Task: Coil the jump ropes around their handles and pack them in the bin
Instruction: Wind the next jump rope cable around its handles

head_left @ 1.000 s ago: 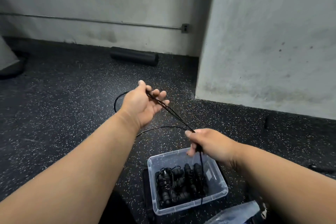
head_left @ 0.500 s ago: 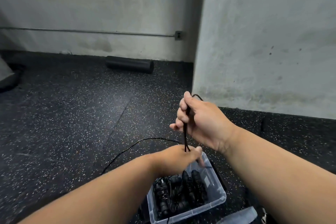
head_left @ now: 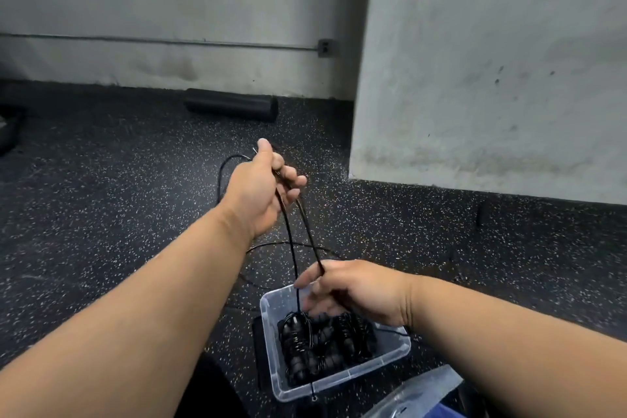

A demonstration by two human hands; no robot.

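Observation:
A thin black jump rope runs in two strands between my hands. My left hand is raised over the floor and grips the upper end of the strands. My right hand hovers just above the bin and pinches the lower end. More of the same rope trails in a loop on the floor behind my left hand. The clear plastic bin sits on the floor below my right hand. It holds several coiled black jump ropes with their handles. One strand hangs down over the bin's front.
A black foam roller lies against the far wall. A concrete pillar stands to the right. A clear plastic bag lies near the bin at the bottom right. The floor is speckled black rubber.
My left hand has swung up and away from the bin, drawing out the rope. My right hand has dropped from chest height to just over the bin.

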